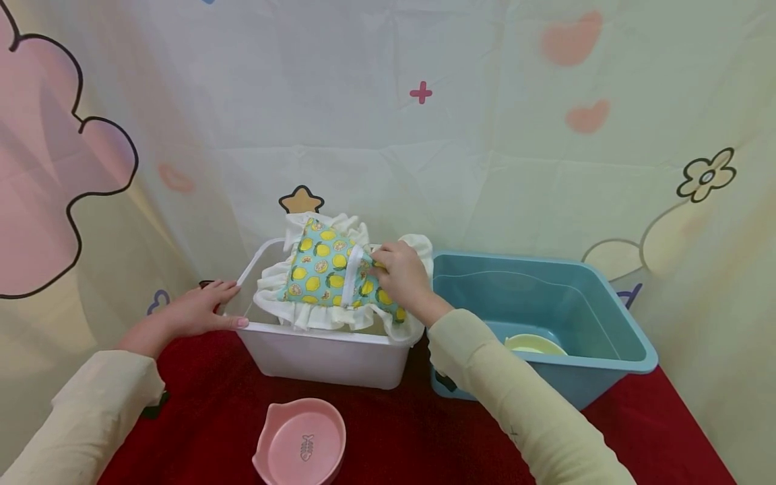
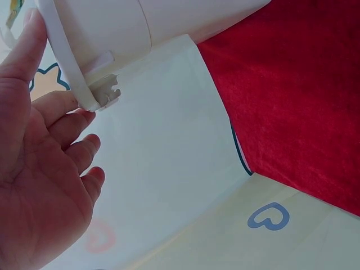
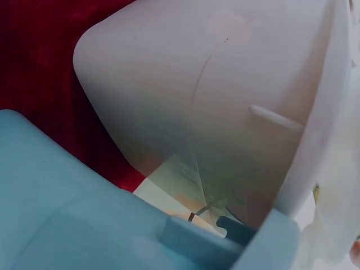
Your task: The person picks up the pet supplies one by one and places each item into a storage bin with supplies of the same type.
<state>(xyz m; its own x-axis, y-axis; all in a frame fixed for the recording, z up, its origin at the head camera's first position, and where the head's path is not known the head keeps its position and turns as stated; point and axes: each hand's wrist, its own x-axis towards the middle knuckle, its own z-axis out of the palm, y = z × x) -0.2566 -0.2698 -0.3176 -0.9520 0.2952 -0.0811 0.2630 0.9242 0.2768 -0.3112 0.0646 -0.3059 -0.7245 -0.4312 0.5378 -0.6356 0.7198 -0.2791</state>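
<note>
A small lemon-print garment (image 1: 321,266) with white ruffles, perhaps a pet dress, lies over the mouth of the white bin (image 1: 327,357). My right hand (image 1: 403,273) pinches its right part, where a white band crosses the print. At the bin's left corner, my left hand (image 1: 197,310) rests on the rim, thumb on the front edge and fingers along the side. The left wrist view shows the thumb and fingers of my left hand (image 2: 50,135) touching the white rim (image 2: 64,62). In the right wrist view, only a sliver of my right hand (image 3: 355,254) appears.
Right of the white bin stands a blue bin (image 1: 600,323) holding a pale yellow bowl (image 1: 536,345). A pink cat-eared bowl (image 1: 303,444) with a fishbone mark sits in front on the red cloth (image 1: 200,431). Behind everything hangs a printed curtain (image 1: 364,114).
</note>
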